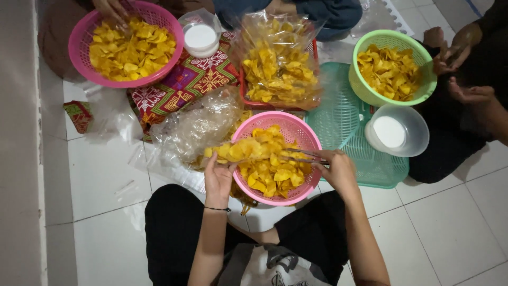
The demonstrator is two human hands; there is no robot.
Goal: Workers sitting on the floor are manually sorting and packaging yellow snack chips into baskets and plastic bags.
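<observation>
carefully, i keep my left hand [219,177] pinching the clear bag of yellow chips [241,151] over the pink basket [304,135] rim, while my right hand [336,167], pressed on thin tongs [304,156], should lift chips gently.

The left hand [218,177] is gripping a clear, glossy, crinkled plastic bag [239,151] of dry, matt yellow chips. The right hand [338,170] is pinching thin, shiny metal tongs [304,155]. Under both grips a pink basket [307,139] of smooth perforated plastic is sitting. Left of the left grip, crumpled clear film [196,127] is glinting over a woven patterned cloth [182,85]. Right of the right grip, a teal plastic mesh tray [338,122] and a glossy translucent tub [407,130] are lying. The floor tiles [455,228] are showing glazed, smooth white.
</observation>
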